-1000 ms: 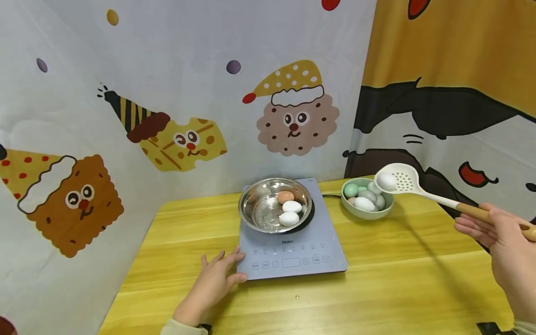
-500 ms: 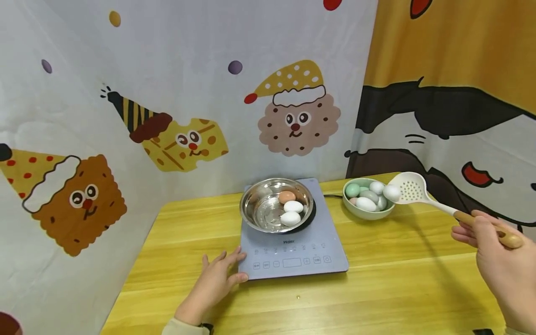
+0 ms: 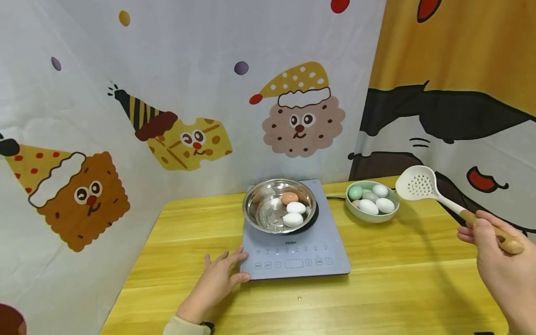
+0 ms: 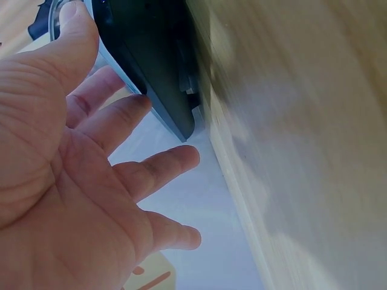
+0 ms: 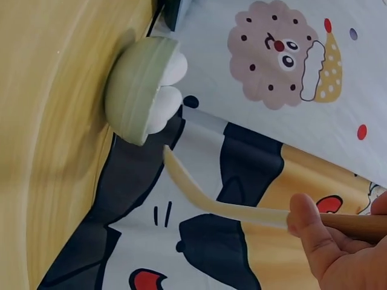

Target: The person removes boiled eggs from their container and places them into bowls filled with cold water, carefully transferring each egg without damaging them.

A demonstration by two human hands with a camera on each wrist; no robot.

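Note:
My right hand (image 3: 504, 260) grips the wooden handle of a white slotted spoon (image 3: 416, 182), its perforated bowl bare and held just right of a pale green bowl (image 3: 370, 217). Several white, green, grey and pinkish eggs (image 3: 368, 207) fill that bowl; two white ones show at its rim in the right wrist view. With fingers spread, my left hand (image 3: 215, 281) touches the left edge of a grey induction cooker (image 3: 293, 253). On the cooker stands a steel pan (image 3: 261, 218) holding a brown egg (image 3: 289, 198) and two white eggs (image 3: 293, 219).
The wooden table (image 3: 180, 237) extends around the cooker. A black cord (image 3: 335, 198) runs from the cooker behind the green bowl. A cartoon-printed curtain (image 3: 201, 70) hangs along the back and left side.
The white egg that lay on the slotted spoon has rolled into the green bowl. My right hand first tilted and lowered the spoon, then raised it slightly, bare. The left hand stays in place.

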